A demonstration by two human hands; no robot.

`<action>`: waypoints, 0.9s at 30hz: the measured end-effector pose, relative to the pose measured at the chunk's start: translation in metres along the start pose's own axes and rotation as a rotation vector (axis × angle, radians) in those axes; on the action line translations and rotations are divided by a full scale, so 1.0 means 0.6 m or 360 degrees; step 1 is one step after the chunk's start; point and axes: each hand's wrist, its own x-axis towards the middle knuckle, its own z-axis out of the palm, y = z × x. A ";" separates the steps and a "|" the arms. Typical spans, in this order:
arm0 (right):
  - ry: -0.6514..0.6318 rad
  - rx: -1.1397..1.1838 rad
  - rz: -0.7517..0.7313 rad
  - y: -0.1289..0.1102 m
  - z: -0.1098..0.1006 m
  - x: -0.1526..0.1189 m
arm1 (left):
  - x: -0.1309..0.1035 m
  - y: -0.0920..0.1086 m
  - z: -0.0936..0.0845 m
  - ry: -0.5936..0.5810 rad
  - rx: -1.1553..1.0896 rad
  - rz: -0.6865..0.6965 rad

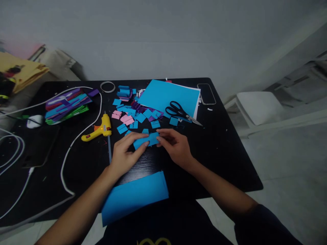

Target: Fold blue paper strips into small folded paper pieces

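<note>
Between my two hands is a small strip of blue paper (146, 140), held just above the black table. My left hand (125, 151) pinches its left end between thumb and fingers. At the right end, my right hand (176, 146) grips the strip with thumb and fingertips. Just beyond lie several small folded blue paper pieces (140, 117) and some folded pink pieces (127, 119). A larger folded blue sheet (138, 192) rests at the near table edge, below my left forearm.
A yellow glue gun (98, 129) lies to the left, its white cable (66, 154) looping across the table (212, 163). Black-handled scissors (182, 113) rest on a blue sheet (163, 97). Beyond are a phone (206, 94), a tape ring (107, 87) and bundled coloured paper (67, 105).
</note>
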 end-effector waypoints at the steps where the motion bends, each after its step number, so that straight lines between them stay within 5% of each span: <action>1: 0.0004 0.0011 0.0005 0.001 0.000 0.001 | 0.001 0.000 0.000 -0.0006 0.0017 0.0038; 12: 0.0070 -0.0092 -0.0106 0.005 -0.001 0.004 | -0.003 -0.011 -0.001 0.0021 0.0059 0.0031; 23: -0.0051 -0.0366 -0.0751 0.004 0.004 -0.002 | -0.002 -0.011 0.018 -0.0048 -0.0622 -0.0363; 27: 0.0014 -0.0184 -0.0588 -0.006 0.006 -0.006 | -0.001 -0.011 0.017 0.0037 -0.0681 -0.0378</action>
